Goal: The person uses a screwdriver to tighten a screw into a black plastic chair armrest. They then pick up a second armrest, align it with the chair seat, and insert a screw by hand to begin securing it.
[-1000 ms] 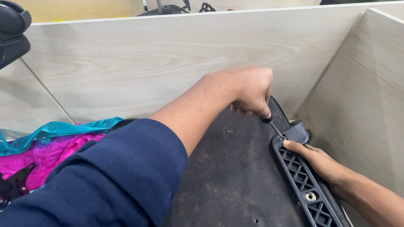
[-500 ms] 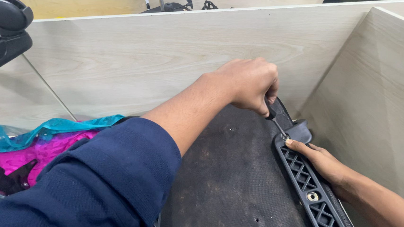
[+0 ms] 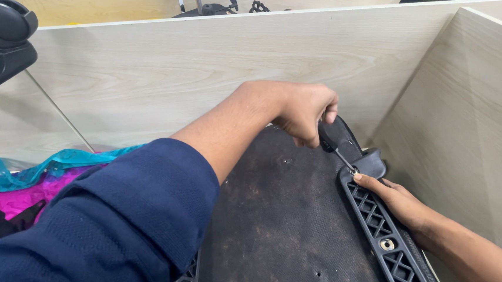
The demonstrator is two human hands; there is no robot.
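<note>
The left hand is closed in a fist around the black handle of a screwdriver, its thin shaft slanting down to a point at the upper end of the black lattice rail. The right hand lies flat on that rail with its fingertips just beside the tip; it grips nothing, only presses. The rail runs along the right edge of a dark board, which lies between pale wooden panels.

The main risk, as I judge it, is the slanted tip slipping off the screw and jabbing those fingertips. Pressing at this angle could also chew up the screw head or shift the rail.
</note>
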